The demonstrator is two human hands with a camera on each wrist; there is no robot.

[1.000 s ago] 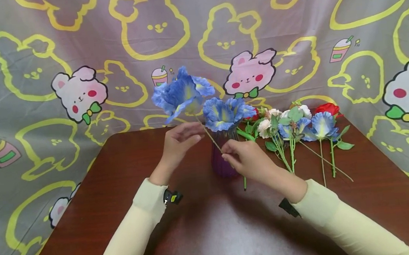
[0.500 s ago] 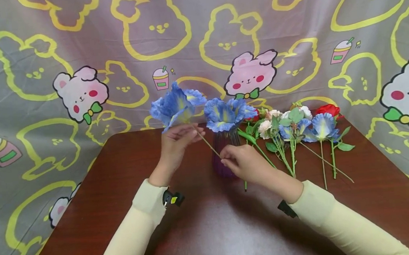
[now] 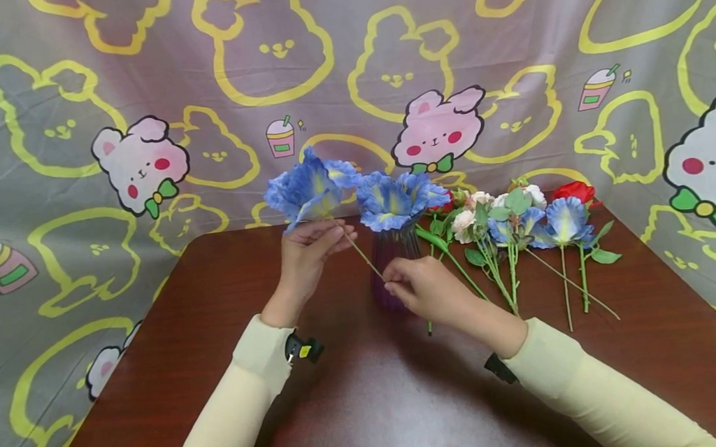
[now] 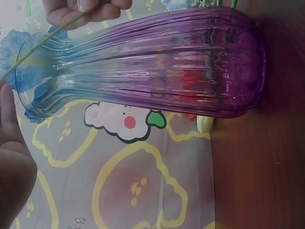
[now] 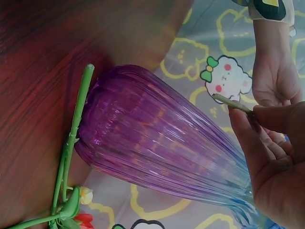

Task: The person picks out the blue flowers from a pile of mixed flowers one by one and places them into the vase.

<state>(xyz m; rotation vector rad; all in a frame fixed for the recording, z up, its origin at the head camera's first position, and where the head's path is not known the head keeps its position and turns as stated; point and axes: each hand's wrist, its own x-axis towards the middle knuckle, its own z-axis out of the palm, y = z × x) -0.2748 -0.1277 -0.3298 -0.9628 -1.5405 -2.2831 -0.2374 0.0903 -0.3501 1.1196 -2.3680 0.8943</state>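
Observation:
A blue artificial flower [image 3: 309, 185] with yellow streaks is held tilted, its bloom up to the left. My left hand [image 3: 311, 255] grips its thin stem just below the petals. Lower down, the thumb and fingers of my right hand [image 3: 422, 285] pinch the stem near its cut end [image 5: 224, 99]. Behind the hands stands a ribbed glass vase [image 4: 157, 62], purple at the base and fading to light blue at the mouth. Another blue flower [image 3: 394, 199] sits in it, its bloom resting over the rim. In the head view, my right hand partly covers the vase.
Right of the vase lie several artificial flowers: pale roses [image 3: 464, 225], a blue flower [image 3: 565, 221] and a red flower [image 3: 575, 192]. A green stem [image 5: 78, 112] lies close by the vase's base. A patterned cloth [image 3: 320, 58] hangs behind the brown table [image 3: 220, 403].
The held flower has come down slightly. My left hand, earlier loose beside the stem, now grips it under the bloom. My right hand has shifted slightly down and left.

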